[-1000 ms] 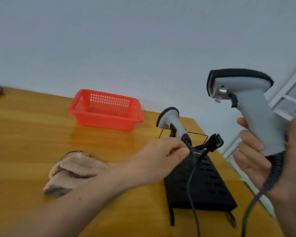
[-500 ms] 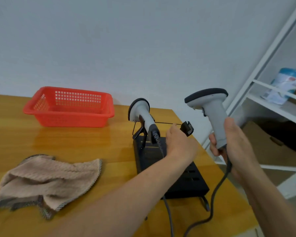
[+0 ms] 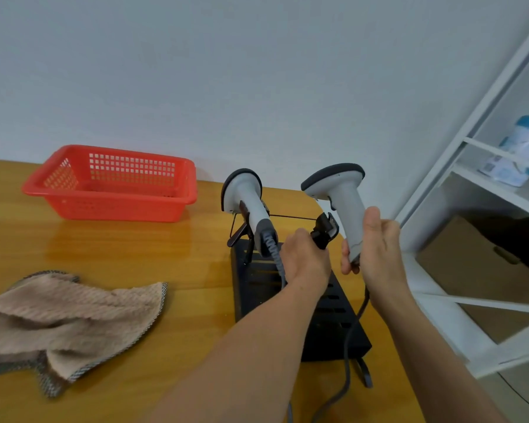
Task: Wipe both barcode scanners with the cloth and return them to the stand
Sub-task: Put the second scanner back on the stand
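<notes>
One grey-and-black barcode scanner sits in the left holder of the black stand on the wooden table. My right hand grips the handle of the second scanner, held upright just right of the stand's right clip. My left hand holds the stem of that right clip. The scanner's cord hangs down past the stand. The beige cloth lies crumpled on the table at the left.
A red plastic basket stands at the back of the table. A white shelf frame with a packet and a cardboard box stands to the right, beyond the table edge.
My right hand has brought the second scanner down and leftward, close to the right clip. My left hand has moved from the docked scanner's cord to the right clip.
</notes>
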